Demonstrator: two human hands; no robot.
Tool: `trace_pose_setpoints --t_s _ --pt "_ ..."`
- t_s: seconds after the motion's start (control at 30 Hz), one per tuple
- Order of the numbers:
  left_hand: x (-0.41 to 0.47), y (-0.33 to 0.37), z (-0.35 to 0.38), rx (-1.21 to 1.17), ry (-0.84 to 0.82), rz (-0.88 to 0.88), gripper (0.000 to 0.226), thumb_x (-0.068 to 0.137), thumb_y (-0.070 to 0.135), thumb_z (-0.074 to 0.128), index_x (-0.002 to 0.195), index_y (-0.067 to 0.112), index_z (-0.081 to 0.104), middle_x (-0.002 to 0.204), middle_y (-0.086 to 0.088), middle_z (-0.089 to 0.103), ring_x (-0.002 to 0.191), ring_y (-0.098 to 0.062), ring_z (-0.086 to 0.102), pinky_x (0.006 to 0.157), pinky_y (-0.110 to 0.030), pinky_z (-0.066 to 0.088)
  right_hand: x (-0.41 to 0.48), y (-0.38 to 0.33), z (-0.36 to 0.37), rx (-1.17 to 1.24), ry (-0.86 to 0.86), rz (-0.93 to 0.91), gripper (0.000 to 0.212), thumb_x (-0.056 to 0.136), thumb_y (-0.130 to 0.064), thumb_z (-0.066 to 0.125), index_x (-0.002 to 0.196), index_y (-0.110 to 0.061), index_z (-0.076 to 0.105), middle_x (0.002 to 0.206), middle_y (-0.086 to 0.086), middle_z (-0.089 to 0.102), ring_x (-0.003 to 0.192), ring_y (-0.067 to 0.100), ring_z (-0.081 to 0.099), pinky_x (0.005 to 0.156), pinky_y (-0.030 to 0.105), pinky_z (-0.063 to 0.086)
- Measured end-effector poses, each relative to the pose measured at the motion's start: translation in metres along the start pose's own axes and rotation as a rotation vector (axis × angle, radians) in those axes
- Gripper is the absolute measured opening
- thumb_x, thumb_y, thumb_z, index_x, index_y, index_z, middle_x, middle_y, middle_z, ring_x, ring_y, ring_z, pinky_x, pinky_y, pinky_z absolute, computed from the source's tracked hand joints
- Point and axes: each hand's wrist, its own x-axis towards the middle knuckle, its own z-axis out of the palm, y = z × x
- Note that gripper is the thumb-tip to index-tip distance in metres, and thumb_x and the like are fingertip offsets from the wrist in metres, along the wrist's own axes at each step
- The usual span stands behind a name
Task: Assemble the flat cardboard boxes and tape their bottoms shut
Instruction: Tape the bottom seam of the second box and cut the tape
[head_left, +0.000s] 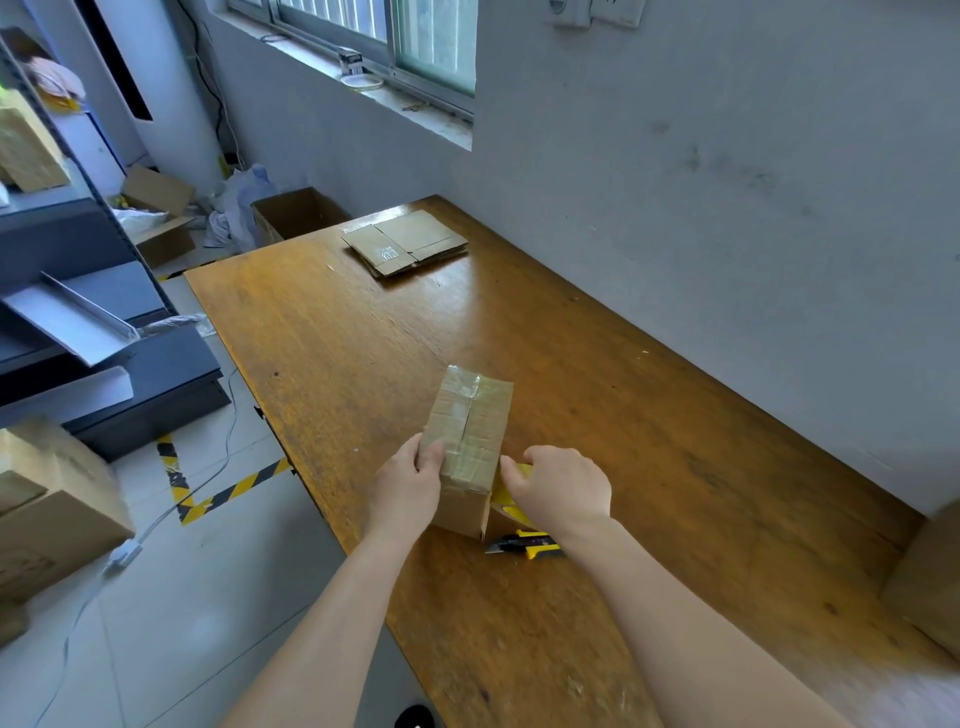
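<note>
Cardboard fills the left hand (410, 483), which grips the near left side of one assembled box (470, 431), fingers curled over its upper edge. The right hand (563, 491) is clenched round something yellow held against the box's right side. It seems to be a tape roll (511, 501), though the hand hides most of it. Clear tape runs along the box's upturned seam and over its far end.

One yellow-and-black utility knife (524, 544) lies on the bench (649, 426), just beside the box's near corner and the right wrist. The bench is glossy orange-brown wood, and the box stands near its left edge. One stack of flat boxes (405, 241) sits at the far end, its sheets too thin to count. Bare wood stretches between the stack and the box.

A grey wall (727, 182) runs along the bench's right side, with a window (395, 36) above the far end. One large carton (930, 571) shows at the right frame edge. Left of the bench, the pale tiled floor (208, 597) carries yellow-black hazard tape (223, 493), and one open carton (298, 210) stands beyond the far end.
</note>
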Motion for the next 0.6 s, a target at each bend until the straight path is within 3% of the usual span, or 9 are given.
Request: trace_pose_setpoints --t_s 0.1,0.17,0.27,0.37,0.5,0.6 --pt "0.014 -0.002 -0.008 0.049 -0.025 -0.002 0.04 0.102 0.045 0.038 0.135 0.028 0.053 0.125 0.007 0.061 0.121 -0.023 0.055 0.097 -0.043 0.047 -0.002 -0.008 0.005 0.109 -0.112 0.05 0.046 0.099 -0.051 0.036 0.105 -0.018 0.068 0.085 0.0 0.068 0.078 0.02 0.063 0.058 0.029 0.047" --pt "0.019 -0.003 -0.015 0.355 0.161 0.049 0.051 0.099 0.047 0.045 0.143 0.022 0.046 0.142 -0.004 0.049 0.132 -0.029 0.045 0.103 -0.05 0.039 -0.001 -0.011 0.009 0.286 -0.207 0.049 0.042 0.099 -0.048 0.037 0.087 -0.016 0.061 0.077 0.001 0.059 0.072 0.02 0.056 0.059 0.034 0.042" --pt "0.01 -0.008 -0.012 0.537 0.337 0.325 0.04 0.095 0.032 0.054 0.129 0.012 0.061 0.13 -0.012 0.057 0.12 -0.033 0.052 0.093 -0.051 0.042 -0.004 -0.02 0.012 0.488 -0.302 0.012 0.029 0.094 -0.032 0.042 0.072 -0.013 0.042 0.074 0.003 0.042 0.067 0.018 0.039 0.061 0.036 0.03" --pt "0.005 -0.017 -0.008 0.483 0.248 0.332 0.038 0.1 0.025 0.05 0.135 0.014 0.058 0.144 -0.003 0.052 0.137 -0.023 0.042 0.105 -0.05 0.034 -0.007 -0.025 0.012 0.619 -0.345 -0.014 0.019 0.089 -0.027 0.049 0.077 -0.011 0.049 0.077 0.003 0.044 0.068 0.017 0.039 0.061 0.035 0.031" --pt "0.022 -0.022 -0.02 0.458 0.202 0.316 0.039 0.103 0.027 0.044 0.141 0.022 0.051 0.152 0.008 0.042 0.144 -0.012 0.03 0.114 -0.043 0.02 -0.013 -0.028 0.021 0.717 -0.361 -0.07 0.026 0.095 -0.037 0.055 0.099 -0.012 0.061 0.089 -0.003 0.058 0.08 0.013 0.053 0.063 0.026 0.038" --pt "0.025 -0.024 -0.025 0.456 0.176 0.34 0.039 0.103 0.028 0.044 0.141 0.023 0.051 0.151 0.01 0.042 0.144 -0.01 0.029 0.114 -0.042 0.02 -0.007 -0.035 0.034 0.667 -0.311 -0.022 0.028 0.095 -0.039 0.053 0.085 -0.013 0.056 0.08 -0.001 0.055 0.073 0.016 0.05 0.063 0.03 0.038"
